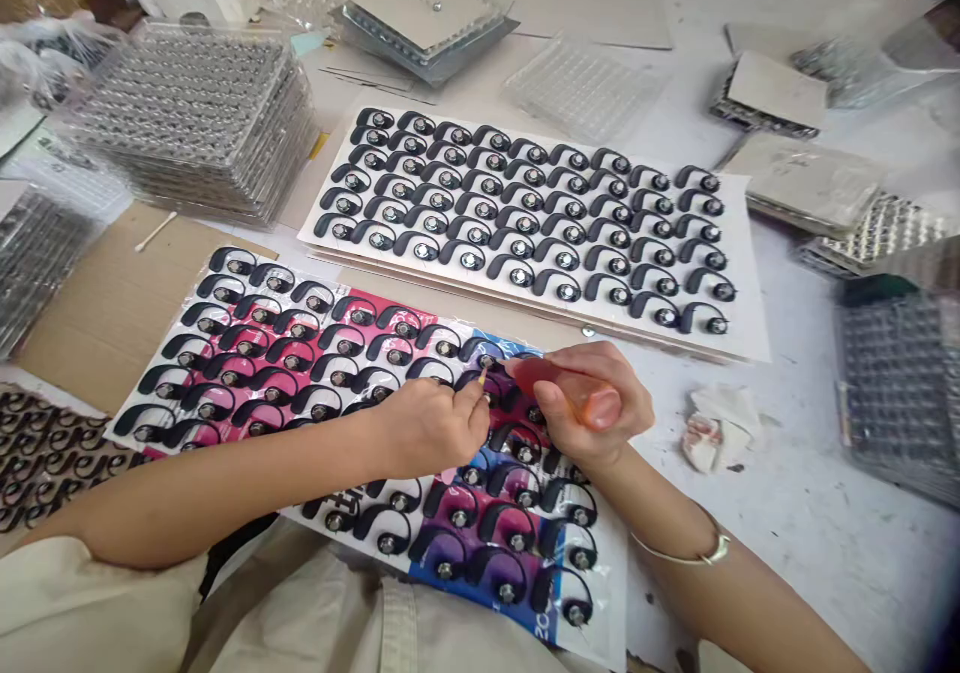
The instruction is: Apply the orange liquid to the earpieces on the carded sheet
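A colourful pink-and-blue sheet (600, 543) lies in front of me, covered with rows of black ear-hook earpieces (289, 353). My left hand (435, 423) is closed in a pinch on a thin stick (482, 376), whose tip touches an earpiece near the sheet's middle. My right hand (592, 398) is closed around a small orange-red bottle (570, 388), whose nozzle points left toward the same spot. A thin bracelet (694, 556) circles my right wrist.
A white board (750, 323) with several rows of the same earpieces lies behind. Stacks of clear blister trays (187, 113) stand at the left and back. Crumpled tissue (712, 428) lies to the right, a cotton swab (155, 232) on cardboard at left, more trays (900, 393) at right.
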`<state>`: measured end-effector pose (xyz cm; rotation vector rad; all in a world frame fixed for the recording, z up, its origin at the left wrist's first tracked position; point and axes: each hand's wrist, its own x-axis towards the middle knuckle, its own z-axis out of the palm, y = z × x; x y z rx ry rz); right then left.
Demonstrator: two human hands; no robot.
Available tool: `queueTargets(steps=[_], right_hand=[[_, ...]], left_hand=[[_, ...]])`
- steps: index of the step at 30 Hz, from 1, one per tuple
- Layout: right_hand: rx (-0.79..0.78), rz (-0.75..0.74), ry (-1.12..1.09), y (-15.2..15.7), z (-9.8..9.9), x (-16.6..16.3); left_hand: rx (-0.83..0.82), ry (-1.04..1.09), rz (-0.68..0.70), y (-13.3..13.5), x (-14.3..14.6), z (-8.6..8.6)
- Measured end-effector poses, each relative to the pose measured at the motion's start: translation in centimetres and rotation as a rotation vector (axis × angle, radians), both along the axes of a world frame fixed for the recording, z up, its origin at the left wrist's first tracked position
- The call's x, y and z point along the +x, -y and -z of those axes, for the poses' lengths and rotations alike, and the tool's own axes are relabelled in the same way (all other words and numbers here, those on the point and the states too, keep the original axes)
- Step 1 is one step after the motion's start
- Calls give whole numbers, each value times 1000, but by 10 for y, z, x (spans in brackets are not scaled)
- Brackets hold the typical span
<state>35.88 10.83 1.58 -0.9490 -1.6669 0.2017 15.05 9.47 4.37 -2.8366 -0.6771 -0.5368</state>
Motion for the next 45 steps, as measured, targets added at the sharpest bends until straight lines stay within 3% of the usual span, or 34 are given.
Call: queueTargets(steps=[16, 31, 45], right_hand=[[12, -11, 30, 1, 4, 0], [26, 2, 23, 2, 0, -2], [4, 25, -4, 3, 0, 0]], left_hand=[[-16, -77, -5, 1, 0, 1], [-18, -18, 16, -1, -2, 0], [-118, -45, 42, -7, -7, -1]])
